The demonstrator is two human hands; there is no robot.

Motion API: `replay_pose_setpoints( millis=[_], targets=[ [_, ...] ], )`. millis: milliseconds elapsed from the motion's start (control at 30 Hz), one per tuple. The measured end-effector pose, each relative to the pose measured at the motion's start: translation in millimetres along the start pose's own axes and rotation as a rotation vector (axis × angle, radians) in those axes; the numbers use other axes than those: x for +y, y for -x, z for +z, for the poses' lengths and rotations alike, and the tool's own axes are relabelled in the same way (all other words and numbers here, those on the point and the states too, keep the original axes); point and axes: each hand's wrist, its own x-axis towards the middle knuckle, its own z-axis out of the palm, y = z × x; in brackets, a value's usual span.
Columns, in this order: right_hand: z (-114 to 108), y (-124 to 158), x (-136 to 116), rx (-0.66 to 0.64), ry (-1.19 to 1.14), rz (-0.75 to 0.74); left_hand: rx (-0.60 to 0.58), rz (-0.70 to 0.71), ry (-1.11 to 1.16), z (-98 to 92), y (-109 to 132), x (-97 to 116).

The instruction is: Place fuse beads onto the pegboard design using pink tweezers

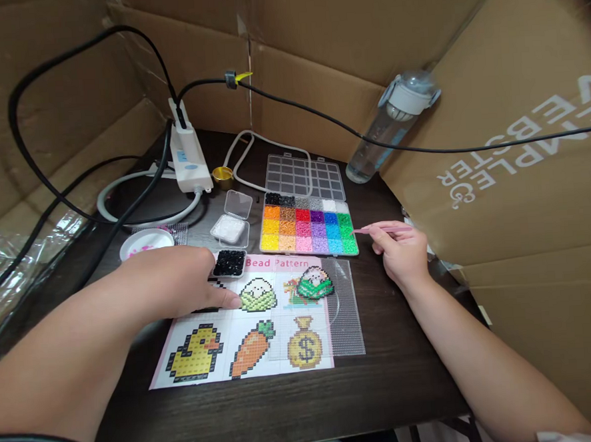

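A dark brown wood table [385,382] holds it all. On it lies a white paper sheet w/ bead pictures [226,332]. From the sheet's middle, a flat clear plastic box of rainbow beads [309,253] sits at 1 o'clock, lid open; if an arm hits it, lots could spill. A clear plastic pegboard [350,311] is at 3, partly over the sheet. The left hand [189,277] is half curled at approx. 10; can't tell if its hidden fingers grip anything. Just beside it, near 12, a little clear box of black beads [231,274] could tip if bumped. A green-and-white bead piece [315,284] is at 2. The right hand [403,251], also approx. 2, pinches thin pink tweezers [396,229], tip by tiny green beads [346,226]. Too hard a squeeze could make one pop away, b/c they're so small.
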Motion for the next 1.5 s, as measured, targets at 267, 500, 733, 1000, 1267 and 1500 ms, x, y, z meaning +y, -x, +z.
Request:
replay_pose_setpoints(
  millis=[267,500,733,1000,1267,1500],
  targets=[
    [-0.3,-1.0,1.2,-0.018,0.019,-0.008,0.060,-0.006,0.029,8.4,-4.0,-4.9],
    [2.5,-1.8,-1.5,-0.017,0.004,0.014,0.059,-0.029,0.067,15.8,-11.6,-12.4],
    [2.1,-1.8,-2.7,0.001,-0.046,0.033,0.103,-0.010,0.043,22.1,-12.8,-12.1],
    [0.5,-2.3,-2.2,0.006,-0.025,0.027,0.078,-0.053,0.053,17.6,-15.5,-7.5],
    [0.5,-2.3,-0.6,0.014,-0.029,0.035,-0.053,-0.093,-0.055,4.5,-11.3,1.3],
    [-1.0,1.3,-9.2,0.050,-0.098,0.001,-0.072,-0.082,-0.076,-1.4,-1.3,6.0]
  ],
)
